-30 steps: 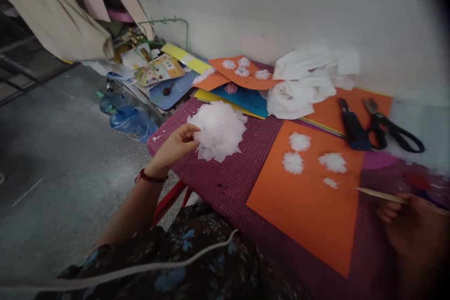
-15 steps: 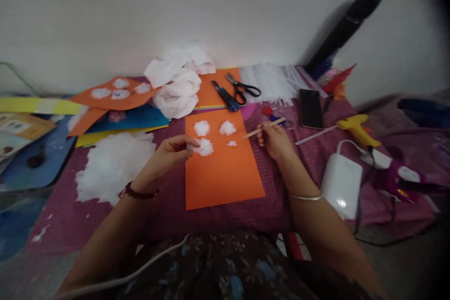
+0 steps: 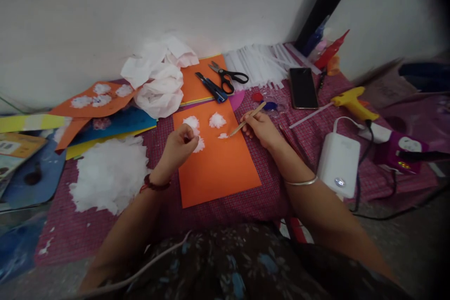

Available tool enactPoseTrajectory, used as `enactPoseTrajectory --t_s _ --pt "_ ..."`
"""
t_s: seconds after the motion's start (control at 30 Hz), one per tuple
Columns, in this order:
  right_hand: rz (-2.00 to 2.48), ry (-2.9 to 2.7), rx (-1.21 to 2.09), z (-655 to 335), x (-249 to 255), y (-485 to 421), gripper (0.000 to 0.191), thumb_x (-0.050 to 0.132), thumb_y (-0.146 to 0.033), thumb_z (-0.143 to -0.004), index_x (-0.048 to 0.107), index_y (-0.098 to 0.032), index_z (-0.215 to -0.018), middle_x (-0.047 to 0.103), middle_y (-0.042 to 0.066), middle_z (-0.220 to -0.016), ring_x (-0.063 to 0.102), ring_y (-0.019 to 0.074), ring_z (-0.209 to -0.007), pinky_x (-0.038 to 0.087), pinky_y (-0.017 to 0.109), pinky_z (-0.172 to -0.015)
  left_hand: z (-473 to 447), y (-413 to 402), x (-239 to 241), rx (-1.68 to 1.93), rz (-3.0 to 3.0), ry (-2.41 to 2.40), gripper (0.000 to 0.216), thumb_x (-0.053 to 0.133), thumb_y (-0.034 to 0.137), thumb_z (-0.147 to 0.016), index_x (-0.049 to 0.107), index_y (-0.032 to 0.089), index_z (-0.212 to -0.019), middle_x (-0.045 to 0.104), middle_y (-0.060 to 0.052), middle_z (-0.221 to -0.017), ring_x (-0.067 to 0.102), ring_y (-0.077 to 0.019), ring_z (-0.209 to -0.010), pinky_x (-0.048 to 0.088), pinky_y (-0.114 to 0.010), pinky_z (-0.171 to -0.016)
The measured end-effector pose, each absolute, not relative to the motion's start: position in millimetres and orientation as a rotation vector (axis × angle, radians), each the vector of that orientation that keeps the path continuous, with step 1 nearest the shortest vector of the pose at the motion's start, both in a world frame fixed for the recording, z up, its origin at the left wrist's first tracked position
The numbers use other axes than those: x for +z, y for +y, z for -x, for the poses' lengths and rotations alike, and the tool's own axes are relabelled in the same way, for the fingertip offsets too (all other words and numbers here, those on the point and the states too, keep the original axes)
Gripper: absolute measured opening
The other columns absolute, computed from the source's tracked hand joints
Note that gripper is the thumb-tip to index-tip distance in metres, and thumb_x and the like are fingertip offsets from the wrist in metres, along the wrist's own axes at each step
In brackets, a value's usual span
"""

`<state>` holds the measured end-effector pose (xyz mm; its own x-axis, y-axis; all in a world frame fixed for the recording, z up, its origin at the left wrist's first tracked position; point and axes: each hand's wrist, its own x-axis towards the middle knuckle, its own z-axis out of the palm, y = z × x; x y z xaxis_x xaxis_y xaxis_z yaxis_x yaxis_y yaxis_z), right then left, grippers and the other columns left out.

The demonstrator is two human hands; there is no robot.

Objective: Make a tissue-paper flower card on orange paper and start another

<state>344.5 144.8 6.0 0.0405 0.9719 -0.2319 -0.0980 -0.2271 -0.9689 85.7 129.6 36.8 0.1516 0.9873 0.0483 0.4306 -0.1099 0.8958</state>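
Inspecting from near edge outward: orange sheet (image 3: 218, 176) flat on checked cloth (image 3: 242, 204), near half bare; pile of white paper bits (image 3: 108, 173) apart from it, to L. L hand (image 3: 182, 146): thumb and fingertips drawn together, partly in front of two white tufts (image 3: 191, 121) on the sheet; cannot tell if a scrap is pinched there. R hand (image 3: 259, 127): fingers closed round a wooden stick (image 3: 251, 115), butt projecting up and to R.

Principal finding — small white tuft (image 3: 223, 136), on sheet betw. the hands, lies L of R grip and slightly nearer the wearer. Stick's long axis slants down-left from grip toward it, tip just beside tuft's R edge; contact unconfirmed. Neither hand clearly nearer — stick tip nearest.

Just beyond: fuller tuft (image 3: 217, 120). Farther back: cutter (image 3: 212, 87), scissors (image 3: 227, 76), crumpled white paper (image 3: 160, 91) to their L, white strips (image 3: 258, 63) by wall.
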Motion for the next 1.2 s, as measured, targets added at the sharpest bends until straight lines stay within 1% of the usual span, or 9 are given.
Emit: enactPoseTrajectory --t_s 0.13,0.23,0.47,0.67,0.73,0.83,0.93,1.1,1.2 --pt "1.320 -1.035 1.367 -342 6 145 0.015 0.059 -0.026 -0.092 0.057 -0.018 -0.080 0.059 -0.005 -0.053 0.047 0.0063 -0.039 0.031 0.017 -0.036 -83 126 35 1.025 -1.640 1.387 0.017 0.061 0.015 -0.068 0.045 0.021 -0.070 0.044 0.007 -0.061 0.038 -0.0080 -0.053 0.029 -0.022 -0.051" --pt "1.293 -1.050 1.366 -342 4 146 0.015 0.061 -0.028 -0.091 0.057 -0.018 -0.080 0.061 -0.004 -0.055 0.048 0.0064 -0.039 0.030 0.017 -0.035 -80 121 39 0.975 -1.595 1.392 0.014 0.063 0.022 -0.074 0.049 0.020 -0.072 0.046 0.006 -0.063 0.040 -0.0086 -0.055 0.030 -0.023 -0.053" --pt "1.194 -1.058 1.369 -343 -1 147 0.024 0.072 -0.039 -0.084 0.060 -0.019 -0.079 0.064 -0.003 -0.056 0.049 0.0055 -0.039 0.031 0.016 -0.034 -82 116 37 0.922 -1.564 1.325 0.047 0.052 0.045 -0.094 0.040 0.020 -0.056 0.039 0.003 -0.054 0.035 -0.0104 -0.053 0.026 -0.027 -0.052" --pt "1.255 -0.886 1.275 -345 3 146 0.030 0.068 -0.047 -0.084 0.058 -0.019 -0.076 0.058 -0.004 -0.052 0.045 0.0049 -0.036 0.029 0.016 -0.032 -92 113 30 0.929 -1.266 1.045 0.062 0.040 0.069 -0.094 0.034 0.022 -0.055 0.034 0.003 -0.051 0.036 -0.0119 -0.050 0.031 -0.028 -0.052" --pt "1.203 -0.815 1.185 -343 10 143 0.031 0.065 -0.049 -0.086 0.055 -0.021 -0.077 0.059 -0.005 -0.058 0.046 0.0050 -0.038 0.030 0.017 -0.034 -95 113 31 0.923 -1.274 1.001 0.065 0.033 0.074 -0.094 0.035 0.022 -0.055 0.036 0.002 -0.051 0.037 -0.0123 -0.050 0.032 -0.029 -0.053" --pt "1.067 -0.910 1.167 -335 23 130 0.030 0.063 -0.052 -0.087 0.054 -0.023 -0.083 0.064 -0.002 -0.075 0.052 0.0066 -0.047 0.039 0.019 -0.040 -102 115 37 0.911 -1.384 0.999 0.066 0.029 0.073 -0.096 0.041 0.021 -0.057 0.043 0.001 -0.054 0.041 -0.0127 -0.054 0.036 -0.029 -0.057" --pt "1.009 -1.160 1.230 -323 34 115 0.033 0.063 -0.056 -0.086 0.058 -0.023 -0.085 0.062 -0.002 -0.073 0.055 0.0087 -0.053 0.046 0.023 -0.051 -115 117 50 0.904 -1.531 1.028 0.064 0.032 0.071 -0.097 0.047 0.020 -0.061 0.047 0.000 -0.059 0.045 -0.0128 -0.058 0.039 -0.029 -0.060" --pt "0.932 -1.441 1.302 -314 40 107 0.037 0.066 -0.058 -0.083 0.060 -0.022 -0.080 0.060 -0.001 -0.070 0.055 0.0111 -0.063 0.045 0.025 -0.061 -140 118 57 0.911 -1.659 0.881 0.061 0.035 0.070 -0.097 0.047 0.020 -0.064 0.047 0.001 -0.062 0.046 -0.0128 -0.061 0.041 -0.028 -0.060" --pt "0.909 -1.414 1.283 -315 37 110 0.035 0.070 -0.053 -0.081 0.056 -0.022 -0.074 0.058 -0.002 -0.069 0.053 0.0112 -0.063 0.043 0.025 -0.062 -147 119 50 0.991 -1.561 0.843 0.043 0.049 0.061 -0.096 0.054 0.020 -0.084 0.053 0.002 -0.072 0.051 -0.0109 -0.063 0.043 -0.025 -0.060"
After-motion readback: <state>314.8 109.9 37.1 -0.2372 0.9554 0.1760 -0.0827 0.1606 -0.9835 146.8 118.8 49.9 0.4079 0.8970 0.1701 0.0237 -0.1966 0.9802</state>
